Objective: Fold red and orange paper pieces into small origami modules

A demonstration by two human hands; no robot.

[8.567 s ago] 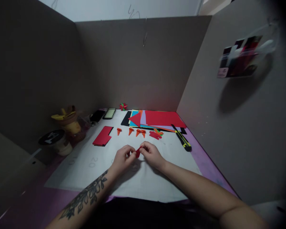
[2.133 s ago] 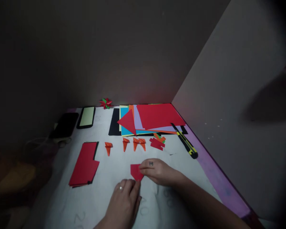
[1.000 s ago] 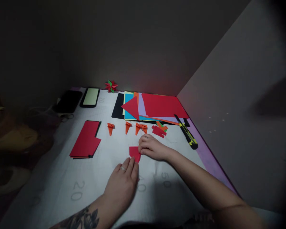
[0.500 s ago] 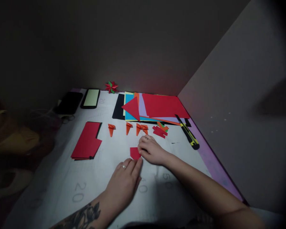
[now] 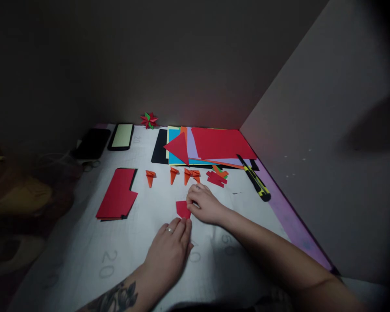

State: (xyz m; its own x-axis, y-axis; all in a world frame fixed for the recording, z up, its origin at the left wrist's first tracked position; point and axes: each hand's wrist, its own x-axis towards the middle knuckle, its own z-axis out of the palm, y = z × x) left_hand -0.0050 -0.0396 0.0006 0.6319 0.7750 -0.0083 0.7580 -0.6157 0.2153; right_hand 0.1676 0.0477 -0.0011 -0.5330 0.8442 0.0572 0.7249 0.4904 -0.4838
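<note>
A small piece of red paper (image 5: 182,209) lies on the white sheet between my two hands. My right hand (image 5: 204,203) is closed over its right side, thumb and fingers pinched on the edge. My left hand (image 5: 170,242), a ring on one finger, lies flat with fingers stretched out, the fingertips touching the paper's near edge. Just beyond stand several folded orange paper pieces (image 5: 173,175) in a row, and right of them a small heap of red, orange and green paper pieces (image 5: 216,178).
A stack of coloured sheets (image 5: 221,143) lies at the back. To the right rests a yellow-black utility knife (image 5: 256,182); to the left, a pile of red paper (image 5: 118,195). A phone (image 5: 121,136), a dark flat object (image 5: 92,143) and a red-green paper star (image 5: 149,120) sit along the back.
The view has shifted slightly. Both hands stay at the small red paper, and the left fingertips have slid slightly toward me along its near edge.
</note>
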